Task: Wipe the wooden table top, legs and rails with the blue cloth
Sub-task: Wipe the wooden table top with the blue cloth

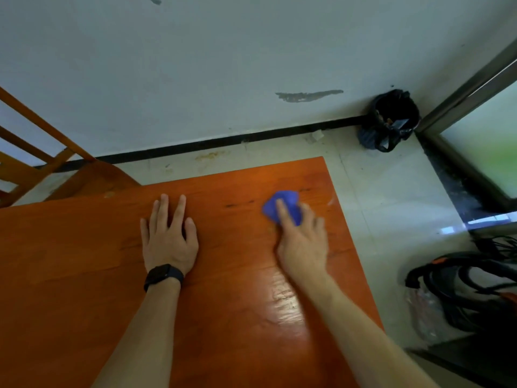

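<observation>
Wiping bench [84, 261] top: right hand [303, 245] presses blue cloth [285, 204] flat near upper-right corner, left hand [167, 236] splayed flat, empty; next legs & rails, not yet done

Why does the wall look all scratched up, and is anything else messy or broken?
The wall has a long grey scrape above the baseboard and a smaller one near the top, where the paint looks worn off. The floor by the wall shows a brownish stain. The table top has small dark marks left of the blue cloth.
</observation>
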Tool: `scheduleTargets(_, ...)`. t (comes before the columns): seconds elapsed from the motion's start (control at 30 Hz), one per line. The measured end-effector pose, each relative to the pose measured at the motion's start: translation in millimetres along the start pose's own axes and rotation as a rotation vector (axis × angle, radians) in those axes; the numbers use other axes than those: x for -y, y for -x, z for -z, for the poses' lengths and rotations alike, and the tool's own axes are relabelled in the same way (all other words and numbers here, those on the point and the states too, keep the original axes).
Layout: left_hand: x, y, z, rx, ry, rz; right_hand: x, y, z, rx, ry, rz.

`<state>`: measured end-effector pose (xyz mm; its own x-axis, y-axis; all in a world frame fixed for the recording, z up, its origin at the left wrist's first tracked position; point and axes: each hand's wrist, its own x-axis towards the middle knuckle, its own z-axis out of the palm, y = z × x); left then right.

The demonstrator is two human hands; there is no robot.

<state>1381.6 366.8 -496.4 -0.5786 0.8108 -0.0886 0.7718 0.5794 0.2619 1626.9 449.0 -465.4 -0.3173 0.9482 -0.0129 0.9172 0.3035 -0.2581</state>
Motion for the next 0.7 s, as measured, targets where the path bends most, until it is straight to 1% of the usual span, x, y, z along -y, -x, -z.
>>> scheduleTargets(0.03, 0, 1, 0, -0.001, 0.004, -0.008, -26, -7, 10, -0.03, 0.035, -0.111)
scheduleTargets(0.1, 0, 2, 0, -0.006, 0.009, -0.01, -59, -18, 25, -0.087, 0.016, -0.288)
scheduleTargets(0.13, 0, 2, 0, -0.004, 0.015, -0.008, -62, -20, 29, -0.117, -0.007, -0.336)
scheduleTargets(0.17, 0, 2, 0, -0.003, 0.016, -0.009, -53, -18, 30, -0.153, -0.028, -0.327)
scheduleTargets(0.2, 0, 2, 0, -0.003, 0.011, -0.011, -35, -12, 28, -0.173, -0.044, -0.259)
scheduleTargets(0.23, 0, 2, 0, -0.002, 0.001, -0.014, -12, -1, 22, -0.164, -0.055, -0.146)
scheduleTargets(0.3, 1, 4, -1, 0.004, -0.013, -0.009, 32, 26, 2, -0.078, -0.065, 0.102)
scheduleTargets(0.33, 2, 5, -1, 0.006, -0.018, -0.007, 44, 37, -7, -0.029, -0.064, 0.203)
scheduleTargets(0.4, 4, 5, -1, 0.011, -0.035, -0.009, 36, 37, -12, 0.011, -0.059, 0.293)
scheduleTargets(0.43, 5, 5, -1, 0.015, -0.045, -0.01, 18, 28, -9, 0.003, -0.052, 0.277)
scheduleTargets(0.47, 5, 5, -1, 0.016, -0.054, -0.009, -4, 17, -4, 0.0, -0.041, 0.22)
scheduleTargets(0.57, 2, 5, -1, 0.012, -0.079, -0.002, -78, -19, 23, -0.06, 0.012, -0.093)
scheduleTargets(0.63, 0, 2, -2, -0.008, -0.092, 0.002, -110, -33, 36, -0.08, 0.008, -0.251)
scheduleTargets(0.67, -1, 1, -2, -0.016, -0.097, 0.001, -114, -35, 41, -0.102, -0.009, -0.291)
scheduleTargets(0.7, -1, -2, -2, -0.022, -0.102, 0.0, -110, -33, 43, -0.143, -0.038, -0.281)
